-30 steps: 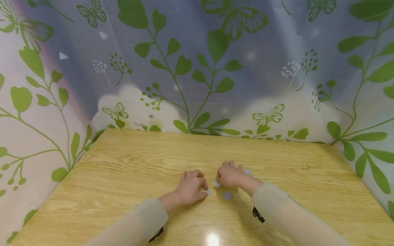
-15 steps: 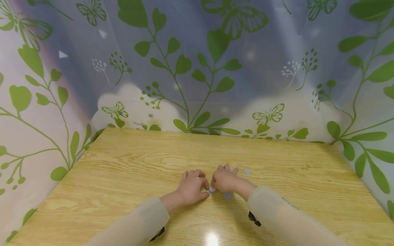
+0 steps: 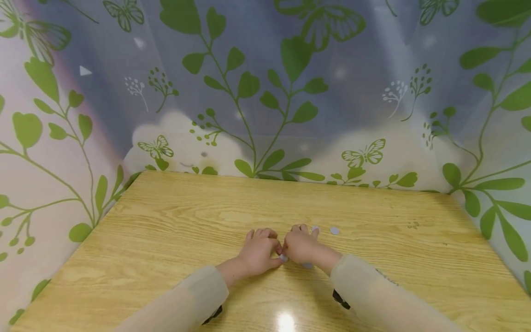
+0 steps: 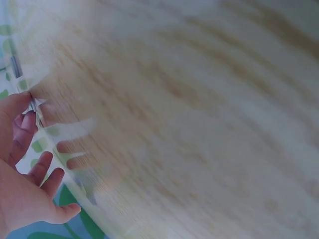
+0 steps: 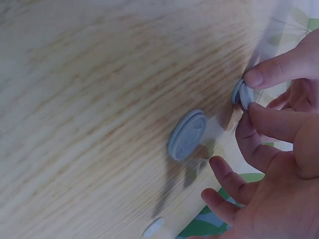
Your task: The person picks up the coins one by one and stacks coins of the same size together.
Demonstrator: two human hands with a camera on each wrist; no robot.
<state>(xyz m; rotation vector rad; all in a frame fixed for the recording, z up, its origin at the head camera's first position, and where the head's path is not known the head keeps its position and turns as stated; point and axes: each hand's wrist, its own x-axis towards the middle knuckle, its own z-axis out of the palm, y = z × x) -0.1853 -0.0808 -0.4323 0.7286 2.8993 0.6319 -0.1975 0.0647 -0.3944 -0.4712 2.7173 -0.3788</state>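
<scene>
My left hand (image 3: 258,252) rests on the table and pinches a small grey-white disc (image 5: 236,92) at its edge. My right hand (image 3: 300,246) meets it fingertip to fingertip and pinches a second disc (image 5: 246,95), which lies close against the first at a slant. In the head view these two show only as a pale patch between the hands. The left wrist view has the left hand (image 4: 27,174) at its edge, thumb and forefinger together, other fingers spread. A larger-looking round disc (image 5: 187,135) with a raised rim lies beside the right hand's fingers.
Two discs lie beyond the right hand, one near its fingers (image 3: 315,228) and another disc (image 3: 334,230) further right. A disc (image 3: 307,265) shows partly under the right wrist. The wooden table (image 3: 186,216) meets a leaf-printed curtain (image 3: 265,115) at the back.
My right hand has moved left and slightly down, bringing its disc up against the one at the left hand. The left hand has hardly moved.
</scene>
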